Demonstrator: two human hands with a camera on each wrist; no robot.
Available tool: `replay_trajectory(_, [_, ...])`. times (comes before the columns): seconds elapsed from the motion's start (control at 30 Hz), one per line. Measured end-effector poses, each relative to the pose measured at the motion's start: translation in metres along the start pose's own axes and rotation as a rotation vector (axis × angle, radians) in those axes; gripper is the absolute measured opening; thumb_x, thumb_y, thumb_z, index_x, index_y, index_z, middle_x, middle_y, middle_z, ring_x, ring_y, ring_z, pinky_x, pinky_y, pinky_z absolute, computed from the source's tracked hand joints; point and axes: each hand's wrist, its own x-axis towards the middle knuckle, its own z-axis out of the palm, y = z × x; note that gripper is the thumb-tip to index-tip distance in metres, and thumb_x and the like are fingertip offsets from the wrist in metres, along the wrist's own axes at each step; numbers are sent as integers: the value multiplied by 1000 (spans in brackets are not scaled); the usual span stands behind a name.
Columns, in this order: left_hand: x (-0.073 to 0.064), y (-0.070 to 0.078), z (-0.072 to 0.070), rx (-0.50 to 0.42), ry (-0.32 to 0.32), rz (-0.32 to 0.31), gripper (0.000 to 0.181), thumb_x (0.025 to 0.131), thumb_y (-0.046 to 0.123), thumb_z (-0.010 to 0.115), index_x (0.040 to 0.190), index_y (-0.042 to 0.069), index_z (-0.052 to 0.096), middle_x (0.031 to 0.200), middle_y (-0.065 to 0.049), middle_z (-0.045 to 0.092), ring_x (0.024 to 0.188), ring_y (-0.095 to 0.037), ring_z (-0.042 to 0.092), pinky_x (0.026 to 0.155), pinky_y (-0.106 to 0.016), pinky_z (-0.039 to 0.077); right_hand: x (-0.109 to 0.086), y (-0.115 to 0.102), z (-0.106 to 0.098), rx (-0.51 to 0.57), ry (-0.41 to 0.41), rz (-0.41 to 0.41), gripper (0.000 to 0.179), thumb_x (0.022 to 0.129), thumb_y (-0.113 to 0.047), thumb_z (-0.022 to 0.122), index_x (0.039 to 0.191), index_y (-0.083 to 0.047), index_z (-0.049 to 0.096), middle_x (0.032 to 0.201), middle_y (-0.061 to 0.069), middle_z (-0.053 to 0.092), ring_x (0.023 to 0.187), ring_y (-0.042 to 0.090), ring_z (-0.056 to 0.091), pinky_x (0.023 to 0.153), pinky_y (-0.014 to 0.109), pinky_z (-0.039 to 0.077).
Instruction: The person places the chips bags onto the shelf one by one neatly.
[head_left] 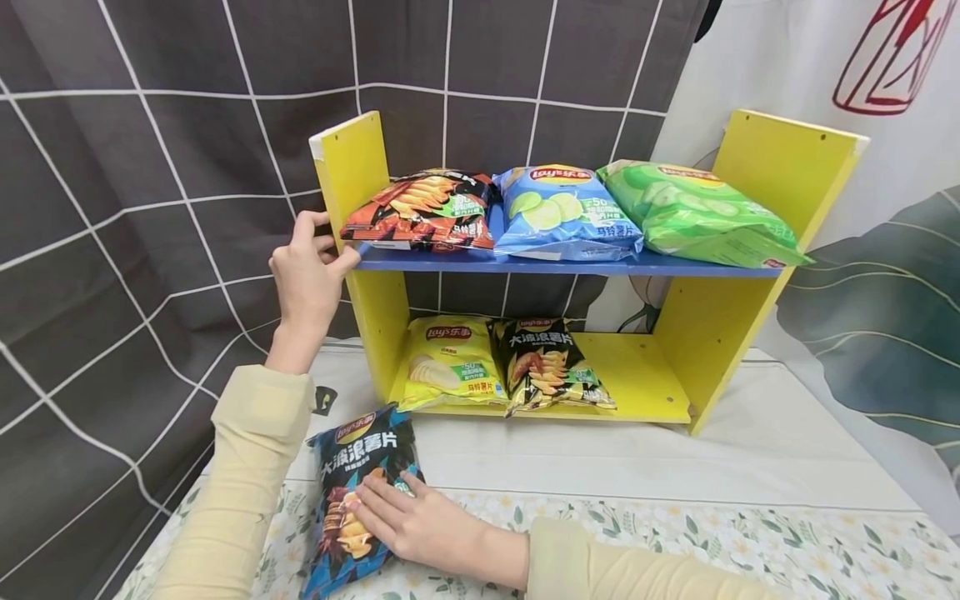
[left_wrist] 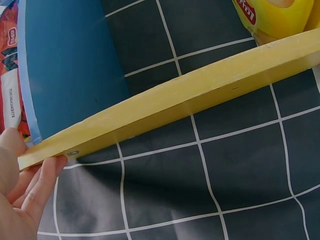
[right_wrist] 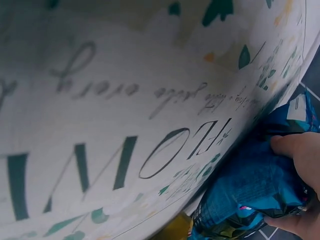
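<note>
A yellow shelf unit (head_left: 361,325) with a blue middle board (head_left: 562,265) stands on the table. My left hand (head_left: 307,271) grips the edge of its left side panel (left_wrist: 165,97), thumb on the front and fingers round the outer side. My right hand (head_left: 420,521) holds a black-and-blue bag of potato chips (head_left: 356,475) in front of the shelf's left end. Fingers lie across the bag's printed front; in the right wrist view a digit presses its blue side (right_wrist: 250,175). The bag's lower end runs out of the head view.
On the blue board lie a red chip bag (head_left: 427,208), a light-blue one (head_left: 566,212) and a green one (head_left: 697,212). Below stand a yellow bag (head_left: 452,362) and a black bag (head_left: 551,367). A floral cloth (head_left: 675,542) covers the table; a dark checked curtain (head_left: 187,158) hangs behind.
</note>
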Motion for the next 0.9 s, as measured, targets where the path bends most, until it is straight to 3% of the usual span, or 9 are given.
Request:
replay_trajectory(0.17, [1,0,-1,4,-7,3,34,82,7,63,114,-3,58,102,-20,72,83,-31,73,74,-43,57,0,3,2,-34,94,-11,43,105,-13,24,140,-11,48,140,6,55,131,16,51,92,32,53])
replay_trajectory(0.37, [1,1,-1,4,-28,-3,34,83,7,62,115,-3,57,103,-20,72,85,-31,73,74,-43,57,0,9,1,-39,116,-13,39,103,-17,36,139,-13,49,138,4,57,131,16,51,92,31,53])
replay_trajectory(0.63, [1,2,-3,9,-31,-3,34,83,7,63,115,-3,56,103,-21,72,84,-31,73,75,-43,57,-2,14,-7,55,168,36,38,100,-19,46,137,-16,52,137,1,58,131,14,50,91,30,53])
replay_trajectory(0.9, [1,1,-3,17,-41,-7,34,84,8,62,116,-2,56,104,-19,72,85,-30,73,76,-43,57,-6,16,-21,83,231,20,35,100,-16,46,134,-14,56,132,2,62,127,15,55,86,30,55])
